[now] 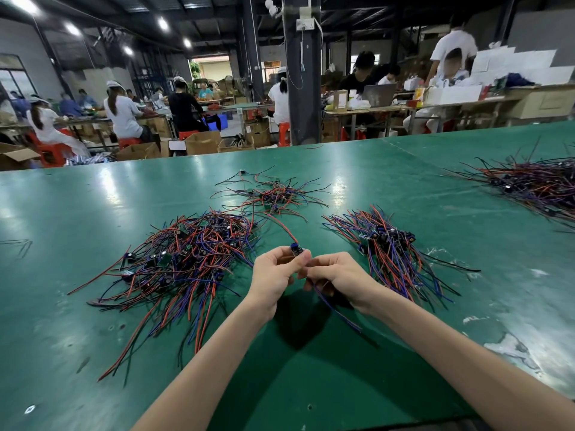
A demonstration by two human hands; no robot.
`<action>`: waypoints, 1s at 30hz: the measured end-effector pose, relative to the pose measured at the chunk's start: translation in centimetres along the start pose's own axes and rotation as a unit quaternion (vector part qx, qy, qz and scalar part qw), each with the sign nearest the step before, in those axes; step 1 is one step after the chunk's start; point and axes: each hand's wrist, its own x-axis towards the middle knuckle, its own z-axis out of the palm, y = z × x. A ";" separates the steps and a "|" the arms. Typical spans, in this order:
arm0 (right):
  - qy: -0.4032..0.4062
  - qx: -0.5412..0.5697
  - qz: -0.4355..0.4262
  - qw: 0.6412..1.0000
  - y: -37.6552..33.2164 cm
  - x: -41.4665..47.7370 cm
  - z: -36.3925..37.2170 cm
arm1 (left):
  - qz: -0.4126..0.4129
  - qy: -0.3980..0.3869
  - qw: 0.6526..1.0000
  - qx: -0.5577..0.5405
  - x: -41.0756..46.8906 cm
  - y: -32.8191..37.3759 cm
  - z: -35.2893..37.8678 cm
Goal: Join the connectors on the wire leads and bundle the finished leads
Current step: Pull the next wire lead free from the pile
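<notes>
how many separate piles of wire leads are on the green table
4: big tangled pile beside the left hand, small loose pile farther back in the middle, neater pile beside the right hand, and a far-right pile partly cut off by the frame edge.

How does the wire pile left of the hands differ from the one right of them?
The left pile is bigger and spreads wider than the right pile. The left pile is a tangle, leads pointing every way; the right pile's leads lie roughly parallel. The left pile's small modules are scattered through it; the right pile's cluster at its far end. Both hold red, blue and black leads on the green table.
</notes>
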 end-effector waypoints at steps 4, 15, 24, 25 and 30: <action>0.007 -0.004 0.001 1.000 0.1 0.0 0.0 | 0.016 0.000 1.000 -0.008 0.0 0.0 0.0; -0.009 -0.003 0.042 0.999 0.0 0.1 -0.2 | 0.068 0.059 0.996 -0.002 0.1 -0.6 0.6; -0.034 -0.063 0.013 0.997 -0.2 0.1 -0.8 | 0.076 0.132 0.988 -0.015 1.2 0.2 -0.4; -0.037 -0.072 0.009 0.997 -0.2 0.1 -0.7 | 0.074 0.139 0.987 -0.022 1.3 0.3 -0.6; -0.048 -0.077 -0.011 0.996 -0.4 0.0 -0.6 | 0.074 0.165 0.983 -0.025 1.5 1.0 -1.1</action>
